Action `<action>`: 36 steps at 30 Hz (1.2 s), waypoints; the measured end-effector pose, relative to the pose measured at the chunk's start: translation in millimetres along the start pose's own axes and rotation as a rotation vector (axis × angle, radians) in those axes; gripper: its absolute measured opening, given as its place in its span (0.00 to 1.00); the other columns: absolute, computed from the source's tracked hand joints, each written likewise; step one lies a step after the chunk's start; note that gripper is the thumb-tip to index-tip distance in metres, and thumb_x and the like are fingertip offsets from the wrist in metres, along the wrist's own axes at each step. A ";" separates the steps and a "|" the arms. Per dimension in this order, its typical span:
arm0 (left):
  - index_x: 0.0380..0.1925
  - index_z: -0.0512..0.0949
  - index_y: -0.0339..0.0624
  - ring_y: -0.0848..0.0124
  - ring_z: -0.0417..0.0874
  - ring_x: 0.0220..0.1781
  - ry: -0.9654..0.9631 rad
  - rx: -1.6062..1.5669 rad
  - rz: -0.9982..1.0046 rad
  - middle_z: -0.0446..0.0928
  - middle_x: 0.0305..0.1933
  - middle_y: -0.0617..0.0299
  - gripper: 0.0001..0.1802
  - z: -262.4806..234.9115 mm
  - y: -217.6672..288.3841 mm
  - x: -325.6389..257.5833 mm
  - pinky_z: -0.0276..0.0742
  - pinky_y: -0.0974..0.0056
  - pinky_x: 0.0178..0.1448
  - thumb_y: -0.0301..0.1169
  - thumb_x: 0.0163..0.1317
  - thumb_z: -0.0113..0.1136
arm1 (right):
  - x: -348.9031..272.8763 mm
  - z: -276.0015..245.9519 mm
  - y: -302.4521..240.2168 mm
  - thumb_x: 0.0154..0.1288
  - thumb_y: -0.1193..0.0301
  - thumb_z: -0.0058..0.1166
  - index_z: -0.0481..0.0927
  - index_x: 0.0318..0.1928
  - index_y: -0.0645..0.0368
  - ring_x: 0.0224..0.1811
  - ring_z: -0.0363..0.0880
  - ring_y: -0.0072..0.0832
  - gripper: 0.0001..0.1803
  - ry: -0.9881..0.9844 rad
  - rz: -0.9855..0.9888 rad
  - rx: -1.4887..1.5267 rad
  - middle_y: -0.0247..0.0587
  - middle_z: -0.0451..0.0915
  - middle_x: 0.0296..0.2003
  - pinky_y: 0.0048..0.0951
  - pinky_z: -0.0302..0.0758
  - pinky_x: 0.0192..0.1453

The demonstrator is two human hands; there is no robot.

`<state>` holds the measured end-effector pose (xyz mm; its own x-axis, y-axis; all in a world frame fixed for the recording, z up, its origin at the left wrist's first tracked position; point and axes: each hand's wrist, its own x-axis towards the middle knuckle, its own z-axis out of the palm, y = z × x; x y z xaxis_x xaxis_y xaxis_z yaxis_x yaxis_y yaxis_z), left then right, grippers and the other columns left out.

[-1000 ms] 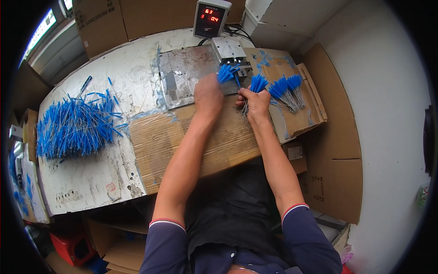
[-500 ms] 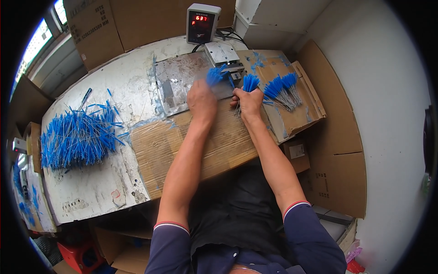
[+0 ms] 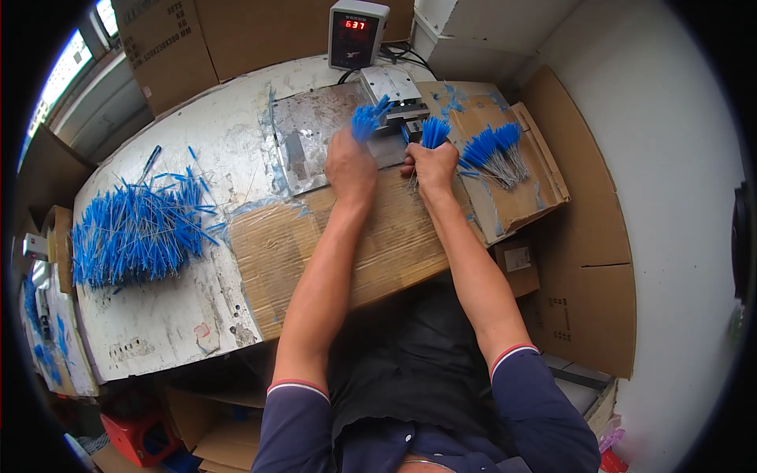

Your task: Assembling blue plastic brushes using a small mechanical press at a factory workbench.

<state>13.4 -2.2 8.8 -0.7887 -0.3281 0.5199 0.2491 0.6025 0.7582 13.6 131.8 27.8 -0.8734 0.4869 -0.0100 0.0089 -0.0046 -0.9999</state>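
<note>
My left hand (image 3: 350,168) grips a bunch of thin blue-tipped wire pieces (image 3: 369,120), their blue ends fanned upward toward a small metal machine (image 3: 393,89). My right hand (image 3: 430,168) grips a second bunch of blue-tipped pieces (image 3: 434,131) just right of the first, close under the same machine. Both hands rest over a metal plate (image 3: 303,142) and a taped cardboard sheet (image 3: 378,244) on the bench.
A large loose heap of blue wire pieces (image 3: 134,231) lies at the bench's left. Finished blue bundles (image 3: 494,154) lie on cardboard to the right. A grey counter box with a red display (image 3: 356,33) stands at the back. Cardboard boxes (image 3: 236,31) line the wall.
The view has shifted slightly; both hands stay at the machine holding their bunches, with the left bunch nudged a little closer to it.
</note>
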 end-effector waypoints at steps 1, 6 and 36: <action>0.41 0.76 0.37 0.45 0.80 0.46 0.007 -0.001 0.014 0.79 0.40 0.48 0.09 0.3 -0.6 0.1 0.73 0.46 0.48 0.22 0.59 0.61 | -0.1 0.4 -0.3 0.53 0.83 0.60 0.78 0.24 0.70 0.17 0.81 0.32 0.04 0.000 0.009 0.002 0.47 0.80 0.20 0.30 0.81 0.16; 0.41 0.77 0.38 0.46 0.80 0.45 0.018 0.029 0.087 0.79 0.41 0.49 0.10 4.1 -6.0 -0.4 0.73 0.47 0.49 0.22 0.58 0.61 | -0.7 0.8 -1.3 0.53 0.84 0.61 0.76 0.27 0.66 0.16 0.80 0.30 0.06 -0.011 0.025 0.031 0.44 0.79 0.21 0.30 0.80 0.16; 0.38 0.78 0.39 0.48 0.81 0.41 -0.185 0.139 0.203 0.80 0.36 0.49 0.10 3.8 -4.4 -3.5 0.76 0.48 0.47 0.20 0.54 0.60 | -9.9 -31.3 -6.7 0.59 0.81 0.67 0.77 0.37 0.63 0.24 0.84 0.31 0.10 -0.255 0.147 0.293 0.42 0.82 0.29 0.32 0.86 0.25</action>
<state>12.9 -1.0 2.2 -0.8227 -0.0602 0.5652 0.3432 0.7400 0.5784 37.4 154.4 34.6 -0.9661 0.2306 -0.1159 0.0358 -0.3248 -0.9451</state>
